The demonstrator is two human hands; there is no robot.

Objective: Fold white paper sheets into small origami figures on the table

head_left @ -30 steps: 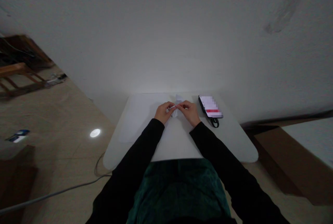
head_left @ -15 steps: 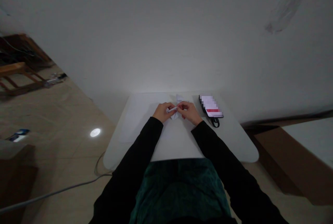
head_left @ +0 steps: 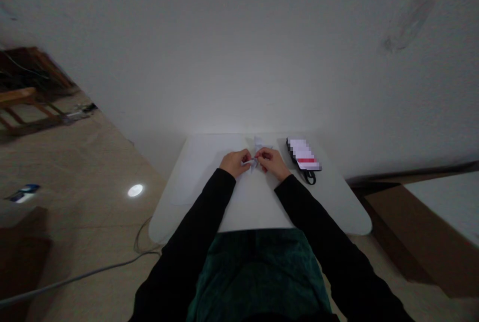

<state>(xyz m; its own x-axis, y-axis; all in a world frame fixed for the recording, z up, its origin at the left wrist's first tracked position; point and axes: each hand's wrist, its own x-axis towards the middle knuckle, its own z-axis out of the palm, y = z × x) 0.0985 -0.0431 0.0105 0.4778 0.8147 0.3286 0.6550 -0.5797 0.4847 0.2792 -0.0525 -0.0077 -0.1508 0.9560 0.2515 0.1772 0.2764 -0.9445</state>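
Note:
Between my hands is a small piece of folded white paper (head_left: 251,164), held just above the white table (head_left: 258,207). My left hand (head_left: 235,163) pinches its left side between thumb and fingers. The fingertips of my right hand (head_left: 273,162) are closed on its right end. Behind my hands lies another bit of white paper (head_left: 259,141). A large white sheet (head_left: 198,162) lies flat to the left of my left hand. The exact folds of the held paper are too small to make out.
A phone (head_left: 304,153) in a black case with a strap (head_left: 310,177) lies at the table's right. A wall (head_left: 239,63) rises behind the table. Cardboard boxes (head_left: 422,232) stand at the right. A grey cable (head_left: 82,276) crosses the floor at the left, below a wooden stool (head_left: 18,96).
The held paper has tilted and changed shape between my fingers. My left fingers have shifted slightly, and both hands remain in nearly the same place.

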